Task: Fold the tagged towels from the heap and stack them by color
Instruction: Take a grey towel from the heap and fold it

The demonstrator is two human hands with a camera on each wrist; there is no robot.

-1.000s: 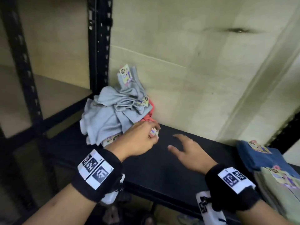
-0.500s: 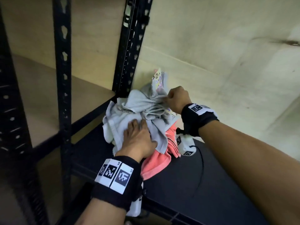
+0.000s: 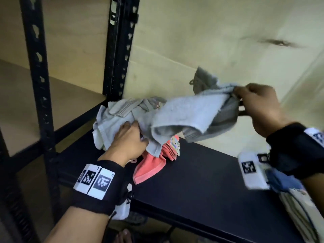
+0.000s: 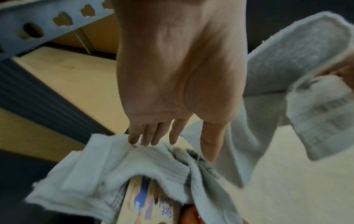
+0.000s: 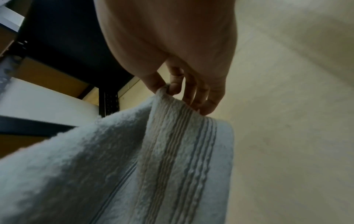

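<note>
A heap of grey towels (image 3: 114, 118) lies in the back left corner of the black shelf (image 3: 201, 181), with a pink towel (image 3: 150, 167) and a paper tag (image 3: 175, 144) under it. My left hand (image 3: 129, 137) presses flat on the heap, fingers straight (image 4: 151, 136). My right hand (image 3: 257, 104) pinches one corner of a grey towel (image 3: 189, 113) and holds it stretched to the right above the shelf. In the right wrist view its striped border (image 5: 176, 144) hangs from thumb and forefinger (image 5: 168, 86).
Black perforated rack posts (image 3: 121, 46) stand left of the heap, with a wooden shelf board (image 3: 66, 95) beyond. A plywood wall (image 3: 219, 41) backs the shelf. Folded blue (image 3: 284, 181) and pale towels (image 3: 305, 211) are stacked at the right edge.
My right hand has pulled a grey towel out of the heap and up to the right. My left hand stays pressed on the heap.
</note>
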